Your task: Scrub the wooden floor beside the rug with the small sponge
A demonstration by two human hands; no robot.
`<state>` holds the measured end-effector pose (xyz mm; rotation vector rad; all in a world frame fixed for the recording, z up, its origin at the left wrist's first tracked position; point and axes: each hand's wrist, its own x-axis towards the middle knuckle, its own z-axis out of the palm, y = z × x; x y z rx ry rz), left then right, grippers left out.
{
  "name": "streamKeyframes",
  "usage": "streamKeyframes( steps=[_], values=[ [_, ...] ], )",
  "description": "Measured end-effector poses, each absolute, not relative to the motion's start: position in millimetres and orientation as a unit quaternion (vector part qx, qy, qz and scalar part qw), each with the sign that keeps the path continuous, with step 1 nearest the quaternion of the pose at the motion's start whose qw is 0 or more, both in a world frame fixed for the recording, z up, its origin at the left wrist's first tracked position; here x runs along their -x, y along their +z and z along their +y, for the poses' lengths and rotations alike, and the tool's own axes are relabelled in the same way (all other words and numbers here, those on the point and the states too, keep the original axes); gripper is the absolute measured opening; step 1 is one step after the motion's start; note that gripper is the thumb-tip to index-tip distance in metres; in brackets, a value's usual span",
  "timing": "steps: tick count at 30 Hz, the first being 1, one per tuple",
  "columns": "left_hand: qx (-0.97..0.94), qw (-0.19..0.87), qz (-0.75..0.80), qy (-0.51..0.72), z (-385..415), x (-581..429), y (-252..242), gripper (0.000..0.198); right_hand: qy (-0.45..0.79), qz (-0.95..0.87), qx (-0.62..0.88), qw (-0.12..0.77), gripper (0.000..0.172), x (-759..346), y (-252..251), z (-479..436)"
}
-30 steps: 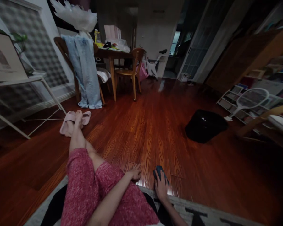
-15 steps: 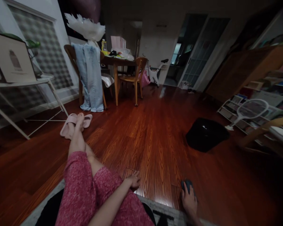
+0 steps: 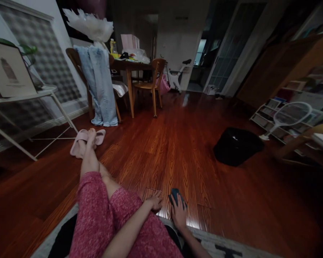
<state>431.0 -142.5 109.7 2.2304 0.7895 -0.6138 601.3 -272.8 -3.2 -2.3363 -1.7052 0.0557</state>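
A dark blue-green cloth (image 3: 177, 197) lies on the wooden floor (image 3: 161, 154) in front of me. Over its near part is my right hand (image 3: 179, 211), pressing it against the boards with fingers on top. To the left of the cloth, my left hand (image 3: 155, 201) rests near the floor beside my thigh, fingers extended and holding nothing. A small gap separates this hand from the cloth. My forearm crosses my legs in pink-red trousers (image 3: 93, 215), which stretch out to the left.
A black bin (image 3: 237, 147) stands ahead on the right, near a white racket (image 3: 292, 114) and a bookshelf. Pink slippers (image 3: 79, 143) are by my feet. A chair draped with jeans (image 3: 102, 86), a table and another chair (image 3: 156, 86) stand farther off. A patterned mat (image 3: 212, 242) lies below.
My right hand has slid left across the floor with the cloth, ending close to my left hand. The left hand has barely moved. The view has tilted slightly down.
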Motion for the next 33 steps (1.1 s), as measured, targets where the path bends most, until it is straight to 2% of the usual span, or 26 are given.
streamKeyframes(
  steps=[4, 11, 17, 19, 25, 30, 33],
  values=[
    [-0.86, 0.327, 0.308, -0.242, -145, -431, 113, 0.074, 0.03, -0.626, 0.769, 0.123, 0.052, -642, 10, -245],
    [-0.861, 0.321, 0.31, -0.244, -143, -431, 107, 0.072, 0.021, -0.409, 0.904, 0.12, 0.058, -745, 14, -285],
    [-0.859, 0.333, 0.306, -0.24, -141, -432, 96, 0.07, 0.022, -0.322, 0.939, 0.116, 0.063, -713, 3, -328],
    [-0.858, 0.334, 0.305, -0.244, -140, -432, 94, 0.072, 0.03, -0.34, 0.933, 0.118, 0.063, -677, -2, -327],
    [-0.86, 0.327, 0.301, -0.25, -142, -431, 93, 0.07, 0.066, -0.54, 0.83, 0.124, 0.057, -595, 0, -281],
    [-0.858, 0.33, 0.305, -0.249, -142, -429, 98, 0.069, 0.07, -0.628, 0.767, 0.115, 0.051, -630, 24, -229],
    [-0.855, 0.336, 0.308, -0.248, -142, -429, 102, 0.069, 0.06, -0.58, 0.805, 0.111, 0.052, -682, 34, -228]
  ],
)
